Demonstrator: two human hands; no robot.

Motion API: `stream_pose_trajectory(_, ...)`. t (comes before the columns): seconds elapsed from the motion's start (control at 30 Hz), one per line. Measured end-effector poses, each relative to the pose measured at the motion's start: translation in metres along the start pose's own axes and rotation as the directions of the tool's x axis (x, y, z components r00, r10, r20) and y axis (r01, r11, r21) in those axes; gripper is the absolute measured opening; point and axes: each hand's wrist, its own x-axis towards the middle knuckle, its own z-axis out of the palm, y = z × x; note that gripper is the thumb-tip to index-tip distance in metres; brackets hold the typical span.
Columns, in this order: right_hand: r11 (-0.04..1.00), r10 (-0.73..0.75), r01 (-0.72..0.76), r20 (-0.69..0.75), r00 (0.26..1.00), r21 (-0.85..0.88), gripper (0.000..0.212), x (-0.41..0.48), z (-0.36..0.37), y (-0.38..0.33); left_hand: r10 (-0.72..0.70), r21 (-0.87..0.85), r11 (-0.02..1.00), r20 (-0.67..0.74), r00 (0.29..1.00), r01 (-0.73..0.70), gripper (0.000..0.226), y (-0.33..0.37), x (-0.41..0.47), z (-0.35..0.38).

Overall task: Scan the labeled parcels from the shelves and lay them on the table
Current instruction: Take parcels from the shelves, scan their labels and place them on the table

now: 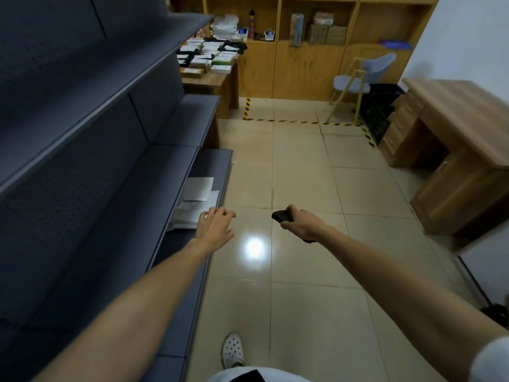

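- While white parcels lie on the bottom shelf, the left hand hovers just right of them, nearer, fingers spread, empty.
- Right hand grips a black scanner.

This looks like a small stockroom or parcel-sorting room set up inside an office. Just left of the left hand runs a long bank of dark grey metal shelves with pegboard backs, of the shop or warehouse kind, with a few white parcels lying on the lowest shelf. Far ahead of both hands a wooden surface is crowded with boxes and packets, and wooden wall cabinets behind it hold cartons. Yellow-and-black tape marks off a zone on the tiled floor, and an office desk stands well right of the right hand.
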Motion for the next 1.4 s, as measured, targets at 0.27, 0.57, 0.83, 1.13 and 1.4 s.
stream_pose_trajectory(0.27, 0.997, 0.028, -0.036, -0.121, 0.992, -0.066, 0.054, 0.125, -0.051, -0.043, 0.018, -0.006, 1.0, -0.091, 0.996, -0.019, 0.049, -0.062, 0.156, -0.021)
stream_pose_trajectory(0.57, 0.992, 0.127, -0.127, -0.019, 0.992, -0.015, 0.054, 0.262, -0.076, -0.013, 0.127, 0.023, 0.992, 0.021, 0.992, -0.127, 0.049, -0.076, 0.305, 0.011)
stream_pose_trajectory(0.83, 0.994, 0.098, -0.101, -0.059, 0.993, -0.047, 0.053, 0.442, -0.193, 0.026, 0.171, 0.046, 0.984, 0.017, 0.985, -0.172, 0.051, -0.056, 0.514, 0.004)
stream_pose_trajectory(1.13, 0.999, 0.048, -0.049, -0.08, 0.996, -0.012, 0.056, 0.636, -0.302, 0.032, 0.107, 0.029, 0.994, 0.007, 0.994, -0.107, 0.05, -0.065, 0.72, -0.012)
stream_pose_trajectory(1.4, 0.998, 0.034, -0.031, 0.038, 0.999, -0.062, 0.054, 0.801, -0.337, -0.018, 0.028, -0.006, 1.0, 0.075, 0.997, -0.027, 0.05, -0.158, 0.881, -0.008)
